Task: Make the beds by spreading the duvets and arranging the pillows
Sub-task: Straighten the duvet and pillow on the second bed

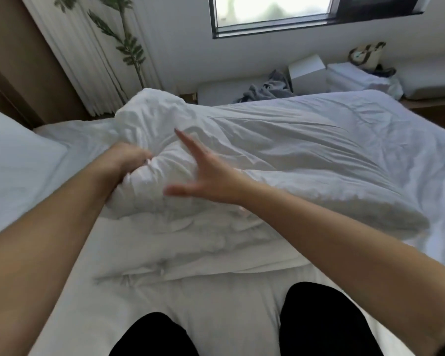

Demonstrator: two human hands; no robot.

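One duvet, one pillow, two hands

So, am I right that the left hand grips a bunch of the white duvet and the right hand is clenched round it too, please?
Not quite. The head view shows the right hand open, fingers spread, gripping nothing. The rest stands: the left hand grips a bunch of the white duvet.
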